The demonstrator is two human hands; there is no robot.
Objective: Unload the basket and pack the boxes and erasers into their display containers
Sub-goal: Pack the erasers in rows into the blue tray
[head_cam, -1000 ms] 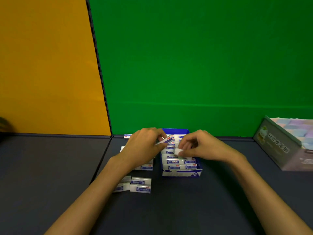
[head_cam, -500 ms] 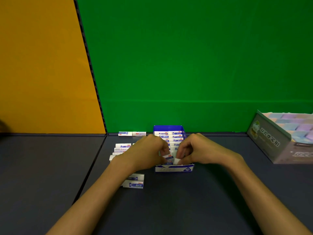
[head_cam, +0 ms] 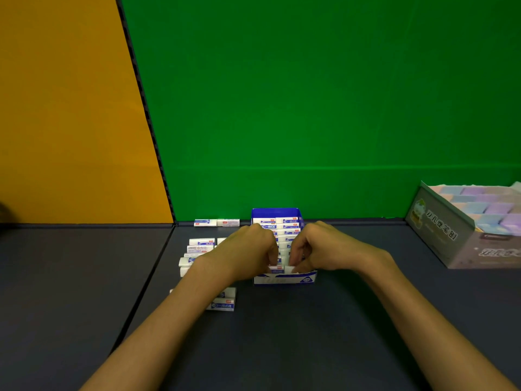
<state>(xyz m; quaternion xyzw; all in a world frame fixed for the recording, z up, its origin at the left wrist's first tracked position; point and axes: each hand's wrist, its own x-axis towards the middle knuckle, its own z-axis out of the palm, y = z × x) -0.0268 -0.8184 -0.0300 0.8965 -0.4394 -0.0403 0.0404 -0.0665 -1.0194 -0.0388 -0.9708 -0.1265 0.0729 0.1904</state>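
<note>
Both hands at the front of the eraser display box.

Nearest us, a few loose erasers (head_cam: 224, 303) lie on the dark table (head_cam: 282, 348) by the left forearm. Beyond them our left hand (head_cam: 248, 253) and right hand (head_cam: 324, 249) curl their fingers down into the front end of the blue-and-white display box (head_cam: 284, 277), pinching one eraser (head_cam: 282, 268) between them (the tips are partly hidden). More erasers (head_cam: 198, 248) lie stacked to the left, two (head_cam: 216, 222) at the far edge. Far right, a grey carton (head_cam: 439, 227) of pastel boxes.
</note>
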